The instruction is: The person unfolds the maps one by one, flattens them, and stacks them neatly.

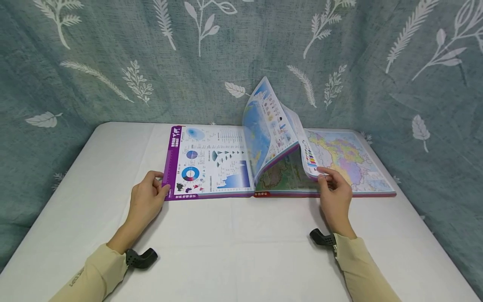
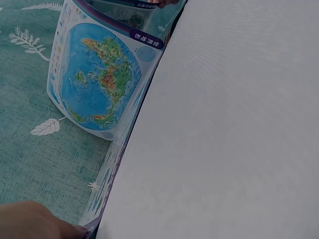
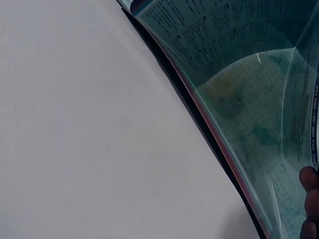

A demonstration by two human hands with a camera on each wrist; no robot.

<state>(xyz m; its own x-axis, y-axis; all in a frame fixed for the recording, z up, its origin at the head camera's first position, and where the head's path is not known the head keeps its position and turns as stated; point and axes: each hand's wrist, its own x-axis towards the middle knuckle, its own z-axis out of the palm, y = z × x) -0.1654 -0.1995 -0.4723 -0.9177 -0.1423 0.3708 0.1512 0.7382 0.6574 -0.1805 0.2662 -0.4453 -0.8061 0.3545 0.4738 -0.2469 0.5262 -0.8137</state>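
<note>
A wide map book (image 1: 211, 167) lies spread on the table, its purple-edged left page showing charts and small diagrams. At that page's outer left edge, my left hand (image 1: 148, 197) pinches the near corner between thumb and fingers. Near the middle, a printed page (image 1: 277, 121) stands up and curves, a blue world map (image 2: 99, 74) on its face in the left wrist view. My right hand (image 1: 336, 195) pinches the lower corner of another raised, bending sheet (image 1: 307, 151). In the right wrist view its fingers (image 3: 310, 191) show at the right border, beside glossy see-through layers.
Under the raised sheets, a coloured map page (image 1: 351, 159) lies flat on the right. The table has a white cover (image 1: 234, 247), with a green leaf-patterned curtain (image 1: 170, 75) close behind. Black wrist devices sit at both sleeves (image 1: 94, 268).
</note>
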